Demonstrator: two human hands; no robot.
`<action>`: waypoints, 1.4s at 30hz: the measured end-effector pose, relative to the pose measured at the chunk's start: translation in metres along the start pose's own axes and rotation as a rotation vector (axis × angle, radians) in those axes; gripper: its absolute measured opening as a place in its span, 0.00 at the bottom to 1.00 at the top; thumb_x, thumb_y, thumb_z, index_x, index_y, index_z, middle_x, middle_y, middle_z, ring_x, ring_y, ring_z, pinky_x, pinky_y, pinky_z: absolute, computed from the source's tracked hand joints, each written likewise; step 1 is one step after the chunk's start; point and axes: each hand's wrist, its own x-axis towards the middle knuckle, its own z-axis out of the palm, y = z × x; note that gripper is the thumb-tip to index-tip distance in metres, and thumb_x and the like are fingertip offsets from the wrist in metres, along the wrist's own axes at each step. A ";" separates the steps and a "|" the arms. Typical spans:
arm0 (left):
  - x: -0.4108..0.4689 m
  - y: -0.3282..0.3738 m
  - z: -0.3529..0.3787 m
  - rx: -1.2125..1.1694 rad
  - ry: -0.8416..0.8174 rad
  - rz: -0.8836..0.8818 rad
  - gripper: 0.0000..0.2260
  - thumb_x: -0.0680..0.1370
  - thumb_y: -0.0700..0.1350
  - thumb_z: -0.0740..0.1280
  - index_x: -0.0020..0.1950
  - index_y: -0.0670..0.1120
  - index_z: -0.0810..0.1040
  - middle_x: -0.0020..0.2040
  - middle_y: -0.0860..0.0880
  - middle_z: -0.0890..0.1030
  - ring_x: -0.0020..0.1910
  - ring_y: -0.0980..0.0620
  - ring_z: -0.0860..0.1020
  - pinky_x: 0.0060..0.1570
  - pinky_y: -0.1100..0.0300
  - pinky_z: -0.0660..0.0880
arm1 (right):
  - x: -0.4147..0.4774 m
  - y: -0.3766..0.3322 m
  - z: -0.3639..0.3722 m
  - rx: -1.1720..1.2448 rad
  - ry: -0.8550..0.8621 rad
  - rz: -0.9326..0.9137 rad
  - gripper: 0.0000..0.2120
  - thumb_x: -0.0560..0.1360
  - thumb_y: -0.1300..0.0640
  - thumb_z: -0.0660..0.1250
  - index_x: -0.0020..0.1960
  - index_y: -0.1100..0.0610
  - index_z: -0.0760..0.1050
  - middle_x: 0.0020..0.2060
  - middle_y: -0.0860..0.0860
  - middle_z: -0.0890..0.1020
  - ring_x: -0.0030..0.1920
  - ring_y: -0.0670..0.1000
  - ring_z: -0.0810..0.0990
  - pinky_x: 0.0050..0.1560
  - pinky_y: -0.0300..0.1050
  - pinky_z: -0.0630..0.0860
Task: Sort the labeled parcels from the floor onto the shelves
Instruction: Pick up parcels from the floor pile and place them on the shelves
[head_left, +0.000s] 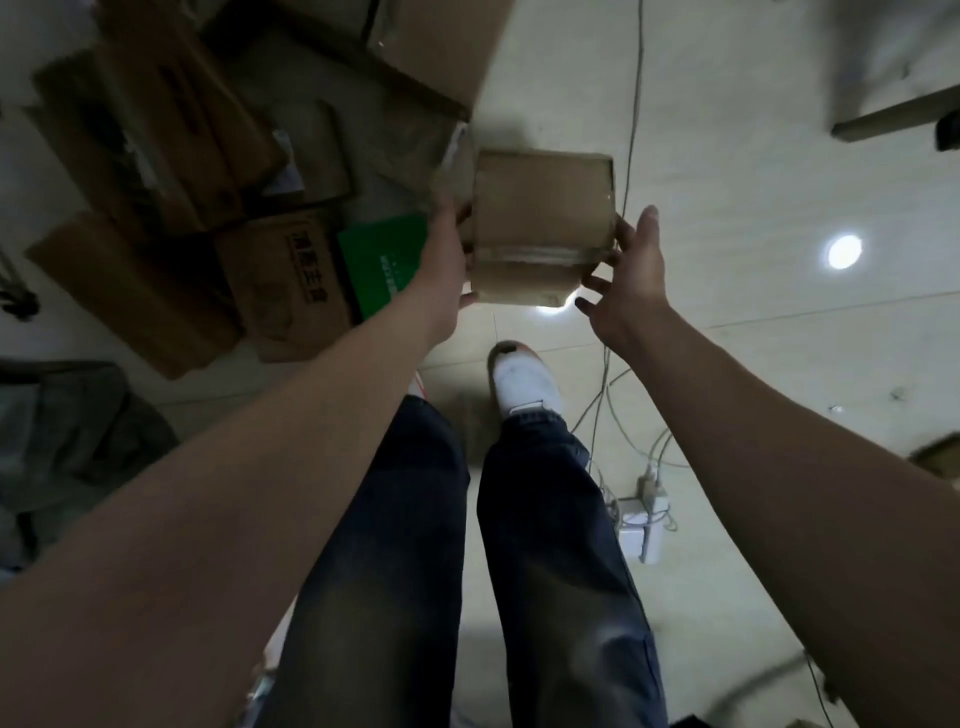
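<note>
head view: left hand (447, 249) grips the left edge of the cardboard parcel (540, 228), right hand (631, 275) spread flat on its right side. parcel is off the floor (727, 218), beside the box pile (156, 135). suggest right fingers underneath, level it, find the label.

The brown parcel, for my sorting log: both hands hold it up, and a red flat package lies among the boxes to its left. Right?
Not quite. The head view shows the flat package is green, not red. The left hand and right hand do hold the brown parcel up.
</note>
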 end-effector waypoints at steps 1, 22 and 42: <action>-0.016 0.002 -0.005 -0.038 0.019 -0.008 0.29 0.81 0.70 0.50 0.68 0.54 0.77 0.65 0.51 0.79 0.64 0.48 0.76 0.58 0.48 0.75 | -0.015 -0.005 -0.002 -0.007 -0.006 0.003 0.25 0.83 0.31 0.51 0.58 0.47 0.79 0.54 0.48 0.81 0.57 0.55 0.80 0.65 0.59 0.74; -0.418 0.044 -0.113 -0.355 0.217 0.508 0.29 0.73 0.45 0.75 0.73 0.51 0.70 0.62 0.48 0.83 0.59 0.46 0.83 0.57 0.43 0.81 | -0.412 -0.110 0.055 -0.558 -0.429 -0.597 0.24 0.79 0.62 0.66 0.72 0.47 0.67 0.58 0.55 0.80 0.58 0.54 0.83 0.53 0.52 0.82; -0.832 -0.112 -0.352 0.449 0.615 0.759 0.29 0.68 0.49 0.81 0.67 0.57 0.77 0.58 0.58 0.79 0.52 0.60 0.79 0.46 0.66 0.74 | -0.850 0.019 0.137 -1.784 -1.182 -1.494 0.38 0.68 0.35 0.77 0.73 0.36 0.67 0.62 0.36 0.71 0.74 0.53 0.60 0.73 0.54 0.61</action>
